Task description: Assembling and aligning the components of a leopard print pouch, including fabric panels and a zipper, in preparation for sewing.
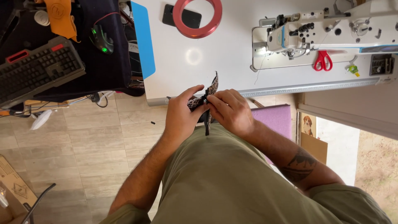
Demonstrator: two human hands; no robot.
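Both hands meet at the near edge of the white bench (232, 58). The left hand (181, 117) and the right hand (230, 111) are each closed on a narrow patterned fabric strip (212, 88), pinching it between fingers and thumb (its dark end hangs below). Red scissors (323, 61) lie by the sewing machine (327, 29).

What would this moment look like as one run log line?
left hand: pinching strap | right hand: pinching strap | place: table edge | nearby: sewing machine, scissors
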